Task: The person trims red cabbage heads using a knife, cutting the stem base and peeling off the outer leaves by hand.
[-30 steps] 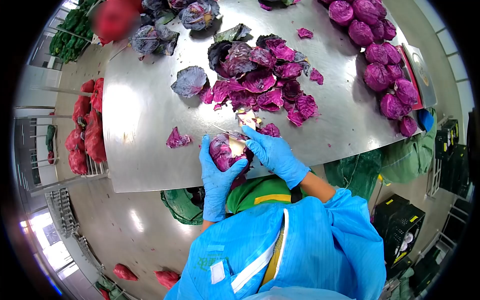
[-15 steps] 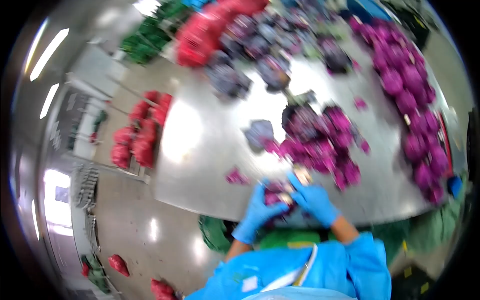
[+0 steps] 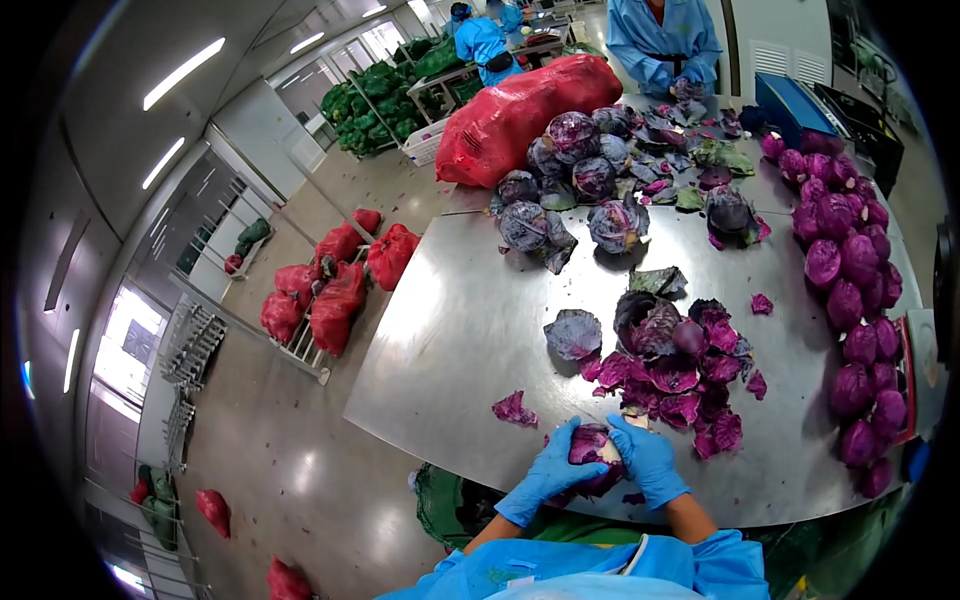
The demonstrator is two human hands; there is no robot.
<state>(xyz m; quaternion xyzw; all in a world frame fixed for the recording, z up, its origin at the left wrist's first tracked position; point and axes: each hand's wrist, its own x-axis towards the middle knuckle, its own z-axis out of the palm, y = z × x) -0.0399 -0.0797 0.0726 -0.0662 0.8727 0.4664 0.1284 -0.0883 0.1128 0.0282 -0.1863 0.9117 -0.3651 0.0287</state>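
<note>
A partly trimmed red cabbage with a pale cut patch is held low over the near edge of the metal table. Around its left side wrap the gloved fingers of my left hand. My right hand is closed at the cabbage's right side; what it grips, if anything, is hidden. Just beyond the fingers lies a pale cut piece. Loose purple leaves are heaped past my hands, with a bluish leaf to their left and a small leaf scrap nearer the left.
Trimmed cabbages line the right side, beside a scale. Untrimmed cabbages and a large red sack stand at the back. Across the table a person in blue works. Red sacks sit on a rack at left.
The view has tilted up and turned, bringing the far end of the table and other people into sight. My hands remain around the cabbage near the edge.
</note>
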